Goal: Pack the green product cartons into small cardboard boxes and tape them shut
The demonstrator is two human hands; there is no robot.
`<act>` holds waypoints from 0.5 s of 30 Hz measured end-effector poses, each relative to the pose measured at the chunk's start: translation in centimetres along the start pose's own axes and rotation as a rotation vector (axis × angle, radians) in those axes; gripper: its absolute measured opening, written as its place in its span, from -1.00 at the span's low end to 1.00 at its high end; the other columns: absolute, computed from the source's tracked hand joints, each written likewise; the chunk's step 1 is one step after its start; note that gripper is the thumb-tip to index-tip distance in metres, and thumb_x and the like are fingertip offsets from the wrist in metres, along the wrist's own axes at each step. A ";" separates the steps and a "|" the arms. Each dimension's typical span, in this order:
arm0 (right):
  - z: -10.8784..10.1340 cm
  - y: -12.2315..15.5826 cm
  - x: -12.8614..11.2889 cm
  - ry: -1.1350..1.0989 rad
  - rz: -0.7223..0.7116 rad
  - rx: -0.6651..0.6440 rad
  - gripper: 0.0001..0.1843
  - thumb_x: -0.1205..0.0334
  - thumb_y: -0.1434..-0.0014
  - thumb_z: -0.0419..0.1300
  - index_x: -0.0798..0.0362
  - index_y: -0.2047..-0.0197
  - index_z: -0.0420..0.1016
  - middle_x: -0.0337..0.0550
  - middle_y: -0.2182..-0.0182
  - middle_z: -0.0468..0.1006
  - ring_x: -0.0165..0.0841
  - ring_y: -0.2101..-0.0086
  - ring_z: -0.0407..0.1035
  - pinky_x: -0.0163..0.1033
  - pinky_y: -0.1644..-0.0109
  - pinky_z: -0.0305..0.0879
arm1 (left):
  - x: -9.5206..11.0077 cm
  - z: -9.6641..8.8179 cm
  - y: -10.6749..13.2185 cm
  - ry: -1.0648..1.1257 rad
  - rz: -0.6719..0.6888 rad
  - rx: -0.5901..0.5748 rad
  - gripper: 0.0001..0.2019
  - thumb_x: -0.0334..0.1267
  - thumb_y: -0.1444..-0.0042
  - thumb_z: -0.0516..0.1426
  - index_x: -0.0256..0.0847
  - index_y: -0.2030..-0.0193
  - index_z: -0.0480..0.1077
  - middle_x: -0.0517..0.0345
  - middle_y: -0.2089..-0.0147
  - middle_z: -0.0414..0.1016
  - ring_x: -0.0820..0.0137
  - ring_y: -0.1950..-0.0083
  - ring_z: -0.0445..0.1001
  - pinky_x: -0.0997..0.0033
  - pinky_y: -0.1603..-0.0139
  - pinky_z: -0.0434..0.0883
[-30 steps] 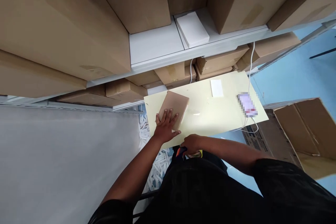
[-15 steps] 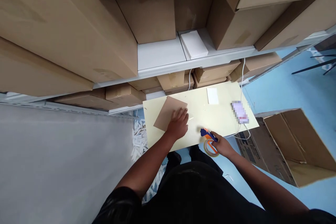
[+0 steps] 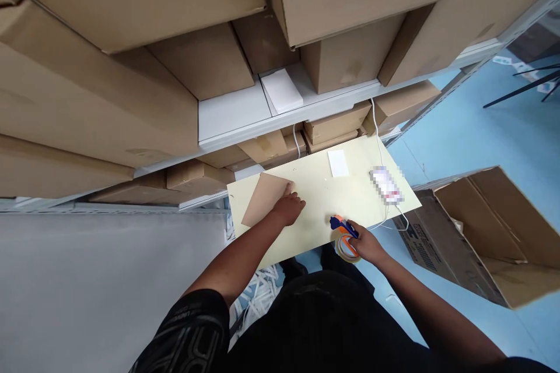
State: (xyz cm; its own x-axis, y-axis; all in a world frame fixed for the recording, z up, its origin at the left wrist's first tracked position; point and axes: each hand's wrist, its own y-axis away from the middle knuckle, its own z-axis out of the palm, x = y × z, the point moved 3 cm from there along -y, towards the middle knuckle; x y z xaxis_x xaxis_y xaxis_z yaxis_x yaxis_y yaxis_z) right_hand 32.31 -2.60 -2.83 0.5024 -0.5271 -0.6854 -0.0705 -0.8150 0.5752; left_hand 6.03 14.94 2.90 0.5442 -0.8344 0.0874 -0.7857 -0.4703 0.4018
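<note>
My left hand (image 3: 288, 208) rests on the right edge of a flat brown cardboard piece (image 3: 262, 200) lying on the pale yellow tabletop (image 3: 319, 198), fingers curled over its edge. My right hand (image 3: 365, 244) grips a tape dispenser (image 3: 345, 238) with a blue handle, orange body and a roll of clear tape, held at the table's near edge. A small white card (image 3: 338, 162) and a blurred-out phone (image 3: 385, 185) on a white cable lie further right on the table.
Shelving (image 3: 245, 113) packed with large cardboard boxes rises behind the table, with a white box (image 3: 281, 91) on the shelf. An open cardboard carton (image 3: 485, 227) sits on the blue floor at right. White strips (image 3: 254, 291) litter the floor beneath the table.
My right hand came up from under the table edge holding the tape dispenser. My left hand slid to the cardboard's right edge, and the cardboard now lies flat. The camera tilted.
</note>
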 end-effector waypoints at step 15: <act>-1.9 -0.6 1.0 0.016 -0.019 -0.015 -0.22 0.27 -0.07 0.17 -0.01 -0.40 0.28 -0.05 -0.28 0.44 -0.06 -0.25 0.33 -0.02 -0.30 0.25 | 0.2 0.0 -0.7 -0.100 0.123 -0.192 -0.87 -0.50 0.04 0.22 -0.22 0.39 0.55 -0.03 0.32 0.62 0.10 -0.04 0.45 -0.33 -0.46 -0.32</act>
State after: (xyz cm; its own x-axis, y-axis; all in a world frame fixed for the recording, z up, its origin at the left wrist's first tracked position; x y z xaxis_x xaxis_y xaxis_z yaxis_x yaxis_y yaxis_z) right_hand 34.43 -2.21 -2.99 0.5170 -0.5072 -0.6895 -0.0476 -0.8213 0.5685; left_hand 6.73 15.10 2.58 0.4083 -0.9109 0.0596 -0.7691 -0.3081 0.5600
